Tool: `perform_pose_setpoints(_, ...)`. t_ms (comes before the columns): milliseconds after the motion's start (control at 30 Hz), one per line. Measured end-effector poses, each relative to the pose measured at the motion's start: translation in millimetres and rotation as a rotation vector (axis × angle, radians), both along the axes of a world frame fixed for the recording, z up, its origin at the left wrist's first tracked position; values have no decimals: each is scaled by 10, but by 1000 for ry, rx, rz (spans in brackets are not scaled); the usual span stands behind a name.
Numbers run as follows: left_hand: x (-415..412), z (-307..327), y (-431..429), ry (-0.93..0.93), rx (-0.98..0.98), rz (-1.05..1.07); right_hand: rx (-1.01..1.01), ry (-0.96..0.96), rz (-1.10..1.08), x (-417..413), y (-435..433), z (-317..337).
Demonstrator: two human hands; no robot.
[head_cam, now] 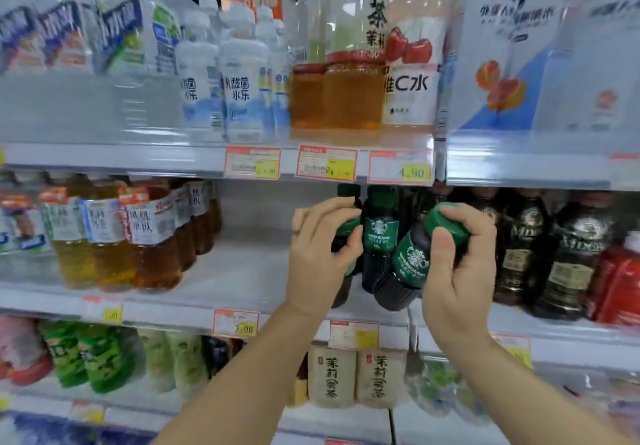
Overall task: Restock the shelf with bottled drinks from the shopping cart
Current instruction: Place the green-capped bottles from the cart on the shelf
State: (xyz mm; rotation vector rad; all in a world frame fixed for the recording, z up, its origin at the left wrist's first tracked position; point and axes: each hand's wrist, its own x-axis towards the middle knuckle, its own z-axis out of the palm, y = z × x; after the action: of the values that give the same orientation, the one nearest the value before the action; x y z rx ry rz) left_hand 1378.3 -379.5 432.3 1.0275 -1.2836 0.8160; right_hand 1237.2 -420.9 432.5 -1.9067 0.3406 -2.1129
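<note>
My left hand (317, 250) grips a dark coffee bottle with a green label (346, 228); the hand hides most of it. My right hand (457, 268) grips the green cap end of a second dark coffee bottle (407, 266), which is tilted with its base down to the left, just above the middle shelf (242, 271). Between the two hands a third bottle of the same kind (379, 233) stands upright on the shelf. The shopping cart is out of view.
To the left of the hands is a bare stretch of the middle shelf, then amber tea bottles (149, 237). Dark bottles with gold labels (526, 247) stand at the right. Water and tea bottles fill the top shelf (242, 81); price tags (327, 162) line the rails.
</note>
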Motion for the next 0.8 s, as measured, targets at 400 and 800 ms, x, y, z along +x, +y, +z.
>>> perform_pose_setpoints(400,335,-71,-541,264,145,-102,19,95,-58,440,-319,-104)
perform_pose_setpoints(800,709,-448,-462,544,759,-623,287,319,-5,468,-483,-87)
